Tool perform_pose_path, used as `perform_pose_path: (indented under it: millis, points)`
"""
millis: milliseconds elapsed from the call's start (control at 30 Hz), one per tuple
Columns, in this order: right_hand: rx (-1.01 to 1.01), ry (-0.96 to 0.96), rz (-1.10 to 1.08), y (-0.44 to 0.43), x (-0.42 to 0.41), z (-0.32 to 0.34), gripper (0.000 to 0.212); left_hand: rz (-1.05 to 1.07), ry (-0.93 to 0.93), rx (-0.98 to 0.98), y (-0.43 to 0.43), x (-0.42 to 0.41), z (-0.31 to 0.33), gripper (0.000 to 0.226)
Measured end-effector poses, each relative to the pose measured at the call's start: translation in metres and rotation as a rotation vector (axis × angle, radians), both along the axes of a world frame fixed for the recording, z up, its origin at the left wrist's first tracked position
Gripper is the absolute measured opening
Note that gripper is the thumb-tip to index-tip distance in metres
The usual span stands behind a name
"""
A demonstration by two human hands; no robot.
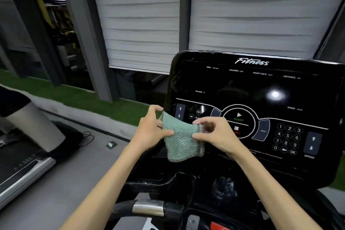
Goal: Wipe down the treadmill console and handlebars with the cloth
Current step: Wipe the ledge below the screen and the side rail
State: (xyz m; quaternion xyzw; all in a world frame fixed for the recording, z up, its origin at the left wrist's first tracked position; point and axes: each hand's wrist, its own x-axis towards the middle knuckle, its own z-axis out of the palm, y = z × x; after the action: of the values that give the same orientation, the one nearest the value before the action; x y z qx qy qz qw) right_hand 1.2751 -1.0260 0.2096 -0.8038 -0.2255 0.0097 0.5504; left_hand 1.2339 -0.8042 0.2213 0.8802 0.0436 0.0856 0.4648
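Observation:
A green knitted cloth (180, 136) with a grey edge hangs between both hands in front of the lower left of the black treadmill console (261, 87). My left hand (151, 129) pinches the cloth's left side, thumb on the front. My right hand (216, 132) pinches its right edge near the grey trim. The console panel shows a START button and a number keypad. A handlebar (149, 208) with a silver grip sensor curves across below my forearms.
Another treadmill (28, 155) stands to the left across a grey floor strip (78, 170). A black cable and a small white box (111, 144) lie on that floor. Grey window blinds (242, 15) and pillars stand behind the console, with green turf below.

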Motion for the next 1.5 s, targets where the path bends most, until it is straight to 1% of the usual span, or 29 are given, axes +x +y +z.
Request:
perform_pose_path:
  millis: [67,133,167,233,267,300,367,400,433,500,567,600,667,700,767,867,933,967,1033,1067,1100,1167,1267,1300,1333,1367,1400,1433,1500]
  points:
    - [-0.123,-0.051,-0.030,0.014,0.003,-0.004,0.030,-0.017,-0.025,0.067,0.011,0.001,-0.003,0.052]
    - [-0.241,-0.131,-0.083,0.029,0.005,-0.007,0.021,-0.017,-0.022,0.177,0.022,0.001,-0.006,0.036]
    - [-0.268,-0.152,-0.086,0.036,0.006,-0.007,0.015,-0.019,-0.015,0.208,0.028,0.000,-0.007,0.033]
    - [-0.283,-0.143,-0.067,0.050,0.008,-0.008,0.008,-0.040,0.002,0.245,0.040,0.000,-0.013,0.037]
    - [-0.268,-0.103,-0.037,0.056,0.009,-0.009,0.007,-0.047,0.002,0.252,0.046,-0.001,-0.015,0.038]
    - [-0.226,-0.037,0.017,0.062,0.009,-0.009,0.005,-0.048,-0.013,0.250,0.052,-0.002,-0.017,0.034]
    - [-0.097,0.116,0.140,0.073,0.007,-0.008,0.003,-0.038,-0.053,0.250,0.064,-0.003,-0.020,0.019]
    - [-0.020,0.195,0.174,0.079,0.005,-0.007,0.006,-0.038,-0.051,0.244,0.070,-0.003,-0.022,0.017]
    - [0.065,0.286,0.181,0.084,0.004,-0.008,0.009,-0.053,-0.036,0.208,0.076,-0.003,-0.024,0.015]
    - [0.199,0.451,0.187,0.095,0.002,-0.010,0.017,-0.115,0.045,0.021,0.084,-0.003,-0.027,0.009]
    - [0.212,0.523,0.232,0.104,0.000,-0.015,0.022,-0.158,0.090,-0.148,0.090,-0.005,-0.033,0.013]
    - [0.185,0.509,0.259,0.107,-0.001,-0.018,0.023,-0.161,0.082,-0.164,0.092,-0.005,-0.037,0.015]
    - [0.124,0.442,0.299,0.114,-0.001,-0.028,0.041,-0.163,0.044,-0.175,0.097,-0.006,-0.045,0.015]
    - [0.113,0.419,0.298,0.118,0.000,-0.033,0.050,-0.161,0.027,-0.205,0.100,-0.006,-0.048,0.014]
    - [0.135,0.433,0.241,0.126,0.002,-0.042,0.057,-0.162,0.013,-0.294,0.110,-0.005,-0.056,0.012]
    - [0.196,0.470,0.158,0.138,0.004,-0.050,0.046,-0.183,0.038,-0.382,0.127,-0.004,-0.067,0.014]
    - [0.206,0.413,0.138,0.144,0.006,-0.054,0.038,-0.237,0.055,-0.440,0.136,-0.006,-0.071,0.019]
    - [0.205,0.384,0.135,0.147,0.007,-0.055,0.035,-0.265,0.081,-0.472,0.140,-0.007,-0.072,0.027]
    - [0.189,0.354,0.151,0.152,0.008,-0.054,0.027,-0.290,0.130,-0.468,0.150,-0.007,-0.073,0.051]
    - [0.153,0.335,0.172,0.154,0.009,-0.052,0.023,-0.270,0.148,-0.434,0.154,-0.005,-0.075,0.060]
    - [0.101,0.314,0.191,0.157,0.010,-0.050,0.021,-0.235,0.154,-0.402,0.158,-0.002,-0.076,0.063]
    - [0.036,0.306,0.238,0.160,0.012,-0.047,0.016,-0.165,0.119,-0.371,0.164,0.002,-0.077,0.057]
    - [0.038,0.259,0.259,0.164,0.014,-0.044,0.020,-0.094,0.019,-0.373,0.170,0.006,-0.084,0.030]
    - [0.040,0.229,0.244,0.166,0.015,-0.044,0.028,-0.079,0.008,-0.385,0.170,0.006,-0.085,0.037]
    - [0.044,0.212,0.241,0.167,0.016,-0.045,0.040,-0.061,0.008,-0.412,0.172,0.006,-0.088,0.051]
    - [0.052,0.210,0.250,0.169,0.017,-0.048,0.051,-0.049,0.012,-0.425,0.173,0.006,-0.091,0.057]
    - [0.048,0.219,0.274,0.170,0.019,-0.052,0.055,-0.048,0.021,-0.437,0.174,0.006,-0.095,0.058]
    - [0.037,0.241,0.291,0.171,0.021,-0.056,0.054,-0.061,0.023,-0.424,0.175,0.007,-0.101,0.056]
    - [0.017,0.317,0.296,0.173,0.023,-0.063,0.044,-0.079,0.021,-0.352,0.178,0.007,-0.110,0.056]
